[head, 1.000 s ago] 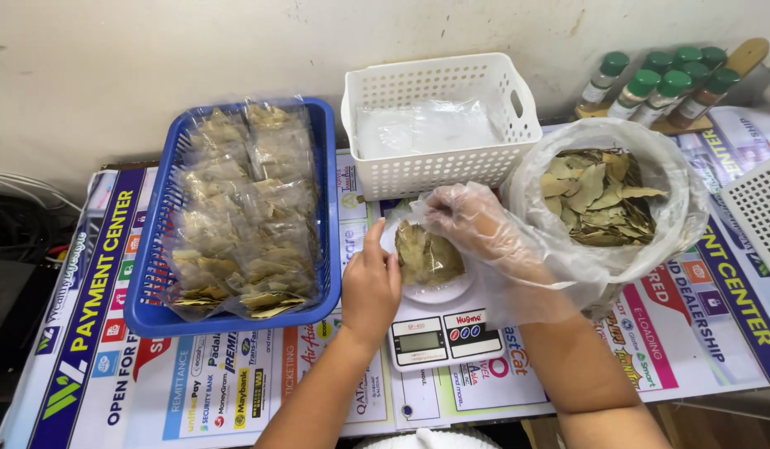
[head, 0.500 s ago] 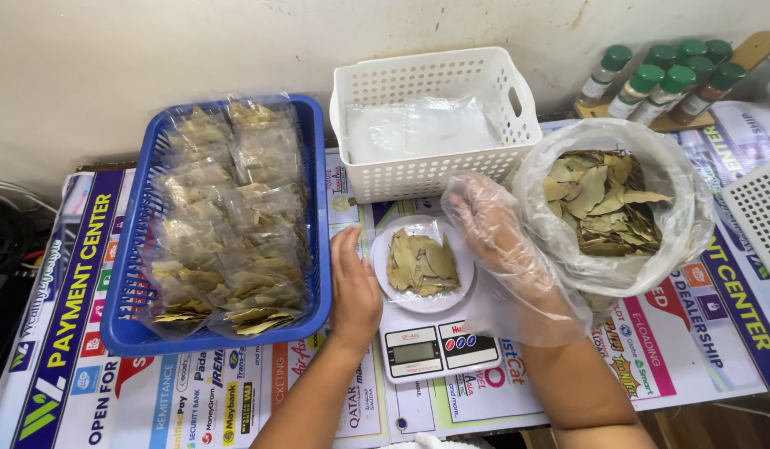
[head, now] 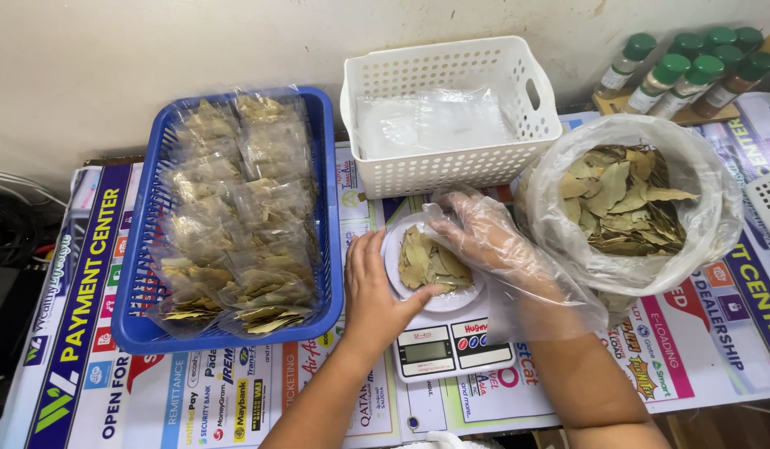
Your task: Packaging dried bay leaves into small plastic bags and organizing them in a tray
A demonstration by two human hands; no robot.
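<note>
A small white dish (head: 468,297) of dried bay leaves (head: 429,263) sits on a white digital kitchen scale (head: 451,345) at the table's middle. My bare left hand (head: 375,291) rests against the dish's left rim, thumb touching its front edge. My right hand (head: 482,235), inside a loose clear plastic glove, hovers over the dish's right side with fingers bent down onto the leaves. To the right stands an open clear bag (head: 709,187) full of dried bay leaves (head: 619,198).
A blue basket (head: 328,199) at left holds several sealed packets of leaves. A white basket (head: 441,170) behind the scale holds empty clear bags. Green-capped spice bottles (head: 688,71) stand at the back right. Printed banners cover the table (head: 193,391).
My gloved right hand has come down from beside the bag onto the leaves in the dish. My left hand stays at the dish's left rim.
</note>
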